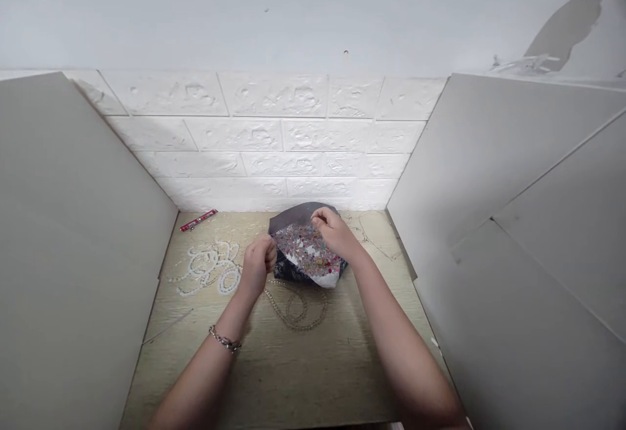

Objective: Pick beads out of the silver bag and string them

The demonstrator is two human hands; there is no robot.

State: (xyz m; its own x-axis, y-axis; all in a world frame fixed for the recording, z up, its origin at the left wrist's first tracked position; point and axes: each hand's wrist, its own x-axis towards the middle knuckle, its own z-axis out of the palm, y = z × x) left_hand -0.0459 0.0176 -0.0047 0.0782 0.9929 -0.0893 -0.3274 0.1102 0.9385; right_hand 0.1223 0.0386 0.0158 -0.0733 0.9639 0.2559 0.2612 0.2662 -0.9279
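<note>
A dark bag (293, 220) lies spread at the back middle of the table, with many small multicoloured beads (306, 257) and some white lining in it. Beside the bag's left edge, my left hand (258, 261) is closed in a fist; what its fingers hold is hidden. My right hand (333, 231) is over the beads, thumb and forefinger pinched together, and anything between them is too small to make out. A strand of pale beads (298, 327) loops on the table below the bag, one end running up close to my left hand.
Several white bead strands (212, 267) lie in loops at the left. A red, narrow item (198, 220) rests near the back left corner. Thin wire or thread (374, 241) lies at the right. Grey panels (73, 254) and a white brick-pattern wall (274, 136) enclose the table (293, 378).
</note>
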